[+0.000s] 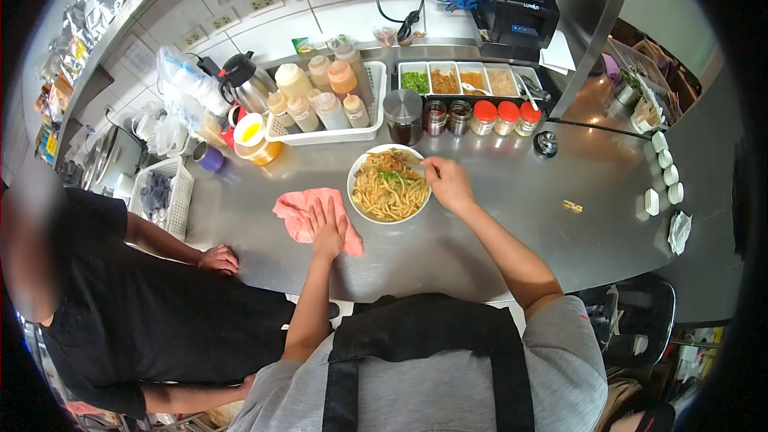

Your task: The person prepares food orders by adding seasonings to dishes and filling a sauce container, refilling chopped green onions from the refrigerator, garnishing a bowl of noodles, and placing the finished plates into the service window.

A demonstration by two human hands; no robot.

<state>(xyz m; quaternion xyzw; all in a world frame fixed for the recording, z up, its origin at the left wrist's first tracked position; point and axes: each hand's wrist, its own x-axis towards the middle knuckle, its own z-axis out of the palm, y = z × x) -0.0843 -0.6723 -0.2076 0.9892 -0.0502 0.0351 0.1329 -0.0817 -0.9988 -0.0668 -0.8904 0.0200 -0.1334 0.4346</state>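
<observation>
A white bowl (350, 194) of thick noodles (390, 194) stands on the steel counter in front of me, with chopped greens and brown topping over the noodles. At its right rim, my right hand (448, 182) is closed on a thin greyish utensil (414, 166) that reaches into the food; its exact kind is hard to see. Left of the bowl lies a crumpled pink cloth (293, 210). My left hand (326, 232) rests flat on that cloth, fingers spread.
Behind the bowl are a basket (332, 138) of squeeze bottles, a dark jar (402, 120), red-lidded jars (506, 116) and a topping tray (458, 94). A co-worker's hand (218, 259) rests on the counter at left. A wooden clothespin (572, 206) lies to the right.
</observation>
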